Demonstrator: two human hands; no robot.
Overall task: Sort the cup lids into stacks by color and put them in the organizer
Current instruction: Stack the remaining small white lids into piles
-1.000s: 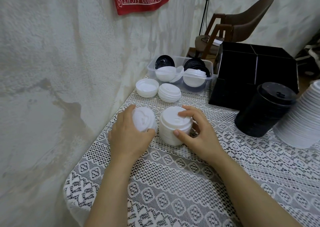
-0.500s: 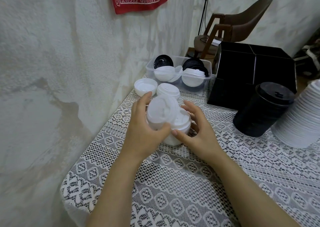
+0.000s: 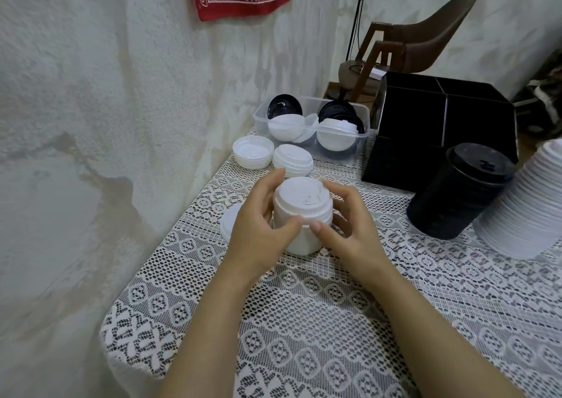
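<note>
1. White lid stack [image 3: 301, 215]: it stands in the middle of the lace tablecloth [image 3: 304, 321], directly in front of you, with its sip-hole top facing up.
2. The long axis of the white lid stack runs up and down, leaning slightly away from you.
3. Your left hand [image 3: 258, 233] wraps its left side and your right hand [image 3: 349, 230] wraps its right side. The fingers of both curl round it, and the thumb tips nearly meet at the front.
4. The stack sits squarely between your palms, so neither hand has to reach for it.
5. The black organizer [image 3: 425, 142] lies ahead and to your right, well apart from the stack. Your right hand is the nearer one, so the carry probably goes forward and rightward.
6. A black lid stack [image 3: 456, 197] leans just in front of the organizer, and a tall white lid stack [image 3: 523, 203] stands at the far right. Both could be in the way.
7. One loose white lid [image 3: 226, 221] lies just beside your left hand.
8. Two short white stacks [image 3: 292, 160] sit behind your hands, in front of a clear tub [image 3: 257, 115] that holds mixed black and white lids.
</note>
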